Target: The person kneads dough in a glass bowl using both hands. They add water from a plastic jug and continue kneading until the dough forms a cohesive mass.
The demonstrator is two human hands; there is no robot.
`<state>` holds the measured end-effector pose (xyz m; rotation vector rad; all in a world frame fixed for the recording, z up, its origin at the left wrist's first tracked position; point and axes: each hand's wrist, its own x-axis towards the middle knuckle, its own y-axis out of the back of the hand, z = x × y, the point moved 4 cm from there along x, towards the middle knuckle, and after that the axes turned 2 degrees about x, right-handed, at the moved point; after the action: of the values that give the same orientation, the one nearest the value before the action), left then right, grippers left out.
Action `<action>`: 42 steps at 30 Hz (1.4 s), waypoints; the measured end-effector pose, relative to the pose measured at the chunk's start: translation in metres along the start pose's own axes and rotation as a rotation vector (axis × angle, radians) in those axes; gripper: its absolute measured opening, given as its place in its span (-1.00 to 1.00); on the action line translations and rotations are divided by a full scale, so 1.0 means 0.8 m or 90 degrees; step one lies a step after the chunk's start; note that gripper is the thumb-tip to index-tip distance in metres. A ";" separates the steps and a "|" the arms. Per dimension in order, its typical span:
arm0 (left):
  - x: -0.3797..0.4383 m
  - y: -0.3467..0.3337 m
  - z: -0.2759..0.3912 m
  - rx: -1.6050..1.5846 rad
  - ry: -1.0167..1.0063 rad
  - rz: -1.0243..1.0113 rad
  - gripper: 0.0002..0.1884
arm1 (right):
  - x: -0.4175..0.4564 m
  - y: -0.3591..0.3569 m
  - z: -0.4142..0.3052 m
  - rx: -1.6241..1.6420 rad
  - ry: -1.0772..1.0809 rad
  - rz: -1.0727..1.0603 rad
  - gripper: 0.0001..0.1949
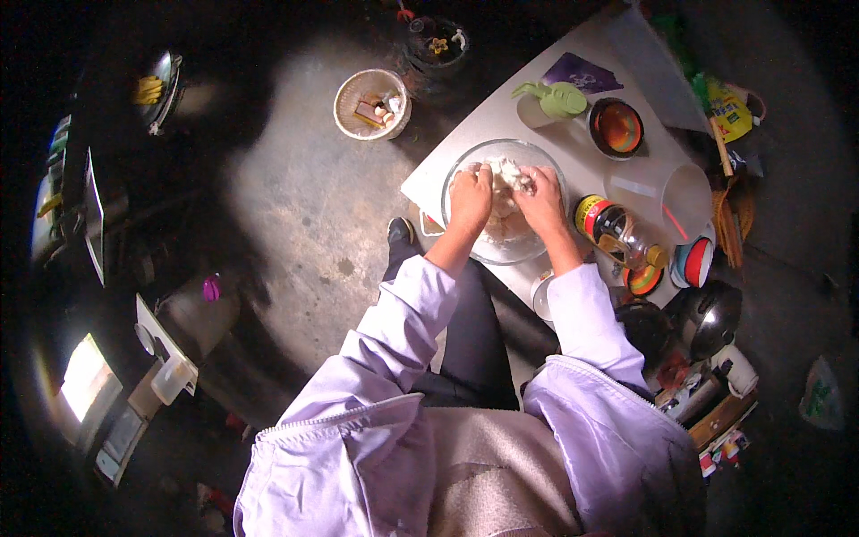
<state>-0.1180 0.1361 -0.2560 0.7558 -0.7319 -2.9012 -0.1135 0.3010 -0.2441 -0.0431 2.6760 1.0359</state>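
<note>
A clear glass bowl (504, 258) stands on the corner of the light table (429, 164). White, crumbly dough (507, 173) lies in it, with a paler floury mass lower down. My left hand (472, 196) reaches into the left side of the bowl, its fingers curled at the dough. From the right, my right hand (541, 200) has its bent fingers on the dough's right part, holding a piece of it. The fingertips of both hands are partly hidden in the dough.
Right of the bowl lies or leans a plastic bottle of dark liquid (621, 235). Beyond are a light-green lidded jug (560, 101), a patterned bowl (615, 127) and a large translucent container (661, 194). A white wicker basket (342, 111) stands on the floor to the left.
</note>
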 end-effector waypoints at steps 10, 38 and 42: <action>-0.010 0.012 0.033 0.285 -0.298 -0.164 -0.71 | -0.038 0.044 -0.026 -0.086 0.235 -0.183 -0.59; 0.008 -0.062 0.003 0.652 -0.257 -0.298 -0.86 | -0.014 -0.049 0.013 -0.111 -0.150 -0.217 -0.76; 0.008 -0.051 0.002 0.605 -0.229 -0.312 -0.81 | -0.011 -0.044 0.000 -0.150 -0.162 -0.269 -0.75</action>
<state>-0.1219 0.1722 -0.2761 0.4691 -2.3430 -3.0149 -0.1004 0.2746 -0.2649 -0.4674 2.1759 1.1183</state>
